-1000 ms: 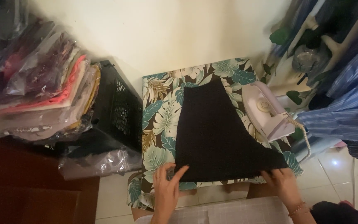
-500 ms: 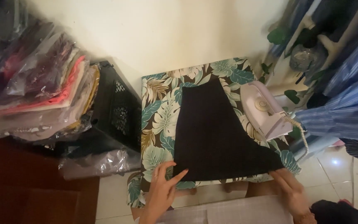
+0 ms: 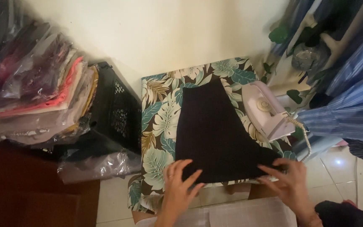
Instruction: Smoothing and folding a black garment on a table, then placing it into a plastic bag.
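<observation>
A black garment (image 3: pixel 215 132) lies flat on a small table covered with a leaf-print cloth (image 3: pixel 158 113). It is narrow at the far end and wide at the near end. My left hand (image 3: pixel 179 185) rests with fingers spread on the garment's near left corner. My right hand (image 3: pixel 286 178) lies flat with fingers apart on its near right corner. Neither hand grips anything. A pale pink iron (image 3: pixel 265 110) stands on the table's right side, next to the garment.
A black plastic crate (image 3: pixel 114 113) stands left of the table, beside a stack of clothes in clear bags (image 3: pixel 34 84). Blue striped shirts (image 3: pixel 349 105) hang at the right. The iron's cord (image 3: pixel 305 136) trails off the table's right edge over a tiled floor (image 3: pixel 341 176).
Both hands have slid forward onto the garment's near edge, fingers spreading over its corners. The garment and iron have stayed in place.
</observation>
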